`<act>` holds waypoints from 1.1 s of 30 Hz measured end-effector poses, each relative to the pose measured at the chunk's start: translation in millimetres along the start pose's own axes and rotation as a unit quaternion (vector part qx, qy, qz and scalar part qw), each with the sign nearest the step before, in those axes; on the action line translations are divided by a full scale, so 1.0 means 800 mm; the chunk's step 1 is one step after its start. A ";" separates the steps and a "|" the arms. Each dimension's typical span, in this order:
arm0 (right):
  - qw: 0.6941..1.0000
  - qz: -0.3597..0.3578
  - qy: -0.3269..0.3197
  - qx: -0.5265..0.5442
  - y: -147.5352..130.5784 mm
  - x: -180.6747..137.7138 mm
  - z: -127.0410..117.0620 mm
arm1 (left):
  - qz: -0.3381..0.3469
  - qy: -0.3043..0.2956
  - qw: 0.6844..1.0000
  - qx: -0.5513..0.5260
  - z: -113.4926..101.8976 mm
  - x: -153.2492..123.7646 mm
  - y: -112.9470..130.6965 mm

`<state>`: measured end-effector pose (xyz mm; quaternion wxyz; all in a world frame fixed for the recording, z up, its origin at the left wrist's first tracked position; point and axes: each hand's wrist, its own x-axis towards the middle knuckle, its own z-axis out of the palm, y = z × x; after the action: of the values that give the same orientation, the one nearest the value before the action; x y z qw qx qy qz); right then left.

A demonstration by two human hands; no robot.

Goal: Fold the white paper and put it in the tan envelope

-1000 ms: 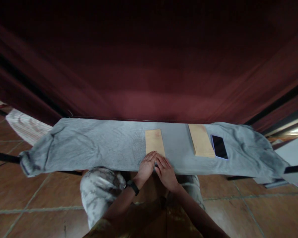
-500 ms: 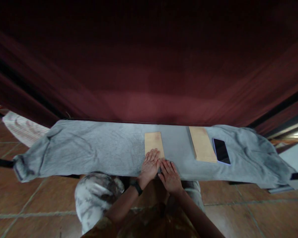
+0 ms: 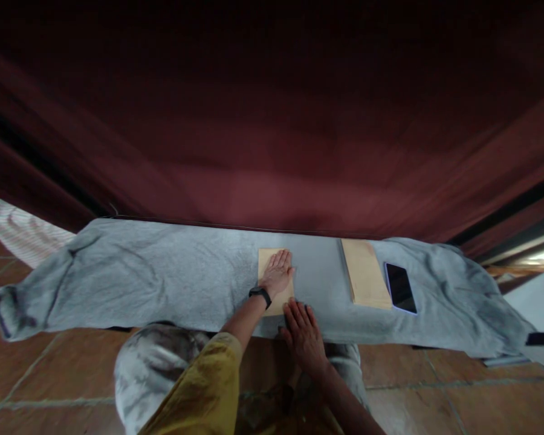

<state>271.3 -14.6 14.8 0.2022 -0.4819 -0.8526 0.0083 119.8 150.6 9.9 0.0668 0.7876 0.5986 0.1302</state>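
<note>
A tan paper envelope or folded paper sheet (image 3: 277,304) lies flat on the grey cloth in front of me; which of the two I cannot tell. My left hand (image 3: 277,273), with a dark band on its wrist, rests flat on the paper's upper part, fingers stretched out toward its far edge. Close to the paper's near right corner is my right hand (image 3: 304,332), fingertips at that corner, fingers straight and slightly apart. To the right sits a stack of similar tan papers (image 3: 366,275), with a phone (image 3: 401,288) beside it, screen dark.
A grey cloth (image 3: 199,272) covers the long narrow surface. Dark red fabric (image 3: 263,181) hangs along its far side. A striped cloth (image 3: 25,229) shows at the left, a white object (image 3: 539,302) at the right. My knees are under the near edge, above a tiled floor (image 3: 63,368).
My left hand has slid forward along the paper, toward its far edge. My right hand stays by the near right corner. The view has shifted slightly.
</note>
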 end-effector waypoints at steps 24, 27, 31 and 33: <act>1.000 0.014 -0.017 -0.008 -0.001 -0.003 0.012 | 0.090 0.035 0.995 0.031 -0.039 -0.210 0.023; 1.000 0.016 -0.009 -0.001 0.000 -0.004 0.009 | 0.087 0.033 0.995 0.043 -0.049 -0.220 0.019; 1.000 0.024 0.002 0.018 -0.004 0.009 0.010 | 0.093 0.035 0.994 0.041 -0.055 -0.224 0.015; 0.999 0.010 -0.008 0.036 -0.010 0.025 0.014 | 0.091 0.036 0.995 0.035 -0.054 -0.225 0.014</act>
<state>251.7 -0.5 12.9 0.2126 -0.4825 -0.8486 0.0444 73.1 -27.5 31.9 0.0050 0.8355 0.5306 0.1428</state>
